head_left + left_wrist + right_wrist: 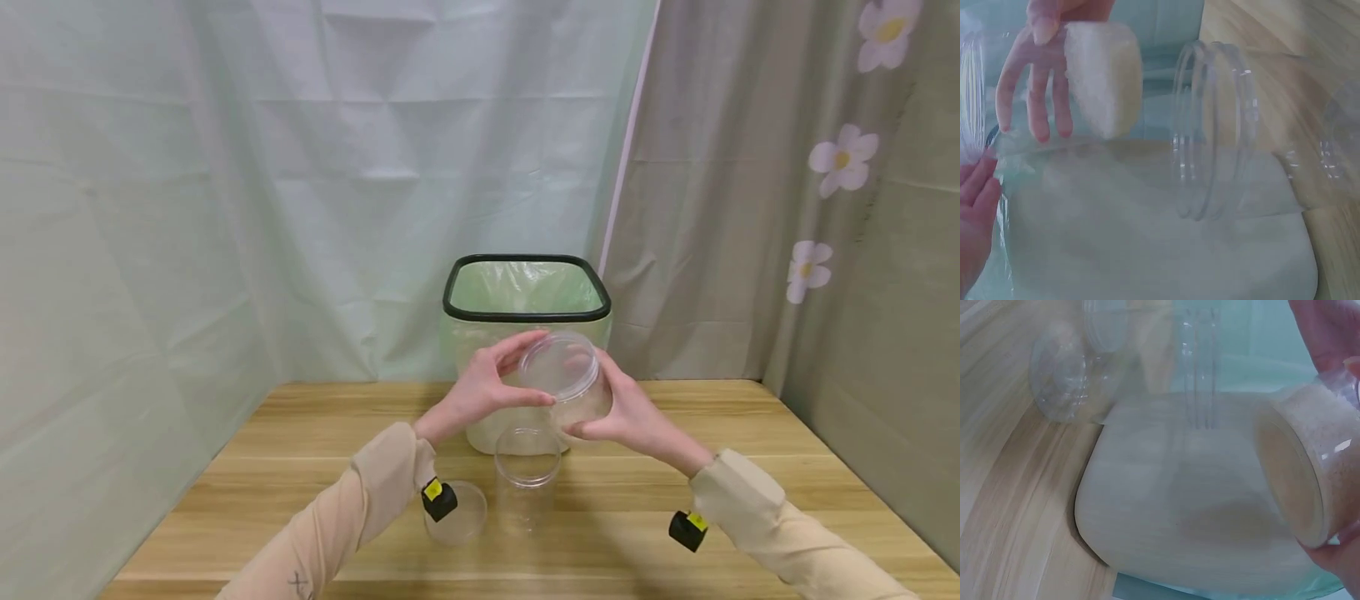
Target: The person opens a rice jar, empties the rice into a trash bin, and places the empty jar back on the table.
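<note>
My right hand [633,412] holds a clear plastic jar [588,408] tilted in front of the bin, thumb and fingers around its body. A white, grainy filling [1107,81] sits packed against one end of the jar. Thumb and fingers of my left hand [491,379] grip the clear lid [558,367] at the jar's upper end from the left. Below the hands, a second clear jar [527,479] stands open on the table. To its left lies a loose clear lid [461,512], partly covered by the left wrist's camera.
Behind the hands stands a pale bin [483,421] with a black rim [525,317] and a light green bag [495,283] inside. The wooden table [330,475] meets curtains [420,167] at the back and sides.
</note>
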Available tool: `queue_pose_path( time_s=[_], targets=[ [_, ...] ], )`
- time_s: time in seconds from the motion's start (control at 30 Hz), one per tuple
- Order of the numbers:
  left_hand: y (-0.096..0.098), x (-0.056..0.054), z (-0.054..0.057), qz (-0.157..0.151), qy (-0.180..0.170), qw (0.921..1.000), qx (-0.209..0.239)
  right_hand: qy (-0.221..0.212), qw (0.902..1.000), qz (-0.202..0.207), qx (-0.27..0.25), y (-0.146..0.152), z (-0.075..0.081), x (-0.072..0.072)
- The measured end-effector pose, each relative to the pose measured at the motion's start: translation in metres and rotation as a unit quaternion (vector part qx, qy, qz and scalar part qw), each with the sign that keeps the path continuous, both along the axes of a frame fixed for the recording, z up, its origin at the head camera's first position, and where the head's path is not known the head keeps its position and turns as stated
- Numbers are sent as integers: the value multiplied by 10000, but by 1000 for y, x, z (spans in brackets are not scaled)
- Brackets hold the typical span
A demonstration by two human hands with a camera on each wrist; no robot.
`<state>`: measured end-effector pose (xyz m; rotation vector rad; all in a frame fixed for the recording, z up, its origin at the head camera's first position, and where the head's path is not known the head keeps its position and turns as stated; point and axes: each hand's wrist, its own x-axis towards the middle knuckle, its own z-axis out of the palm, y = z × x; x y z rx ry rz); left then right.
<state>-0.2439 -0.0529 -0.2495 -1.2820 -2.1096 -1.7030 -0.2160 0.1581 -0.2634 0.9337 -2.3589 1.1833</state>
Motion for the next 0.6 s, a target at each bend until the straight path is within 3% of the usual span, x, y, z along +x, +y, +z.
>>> queue_pose_path(
  time_s=[0.23,0.43,0.6],
  targets=[
    [10,-7,-16,1152,96,9933,-48,375,9989,-275,-62,-2,-6,-4],
    [17,-1,-15,2156,534,9748,-229,453,9974,-543,-130,4,-25,-26],
    [22,4,-15,2577,441,9649,-250,622,9952,-730,-194,2,-29,-26]
  ],
)
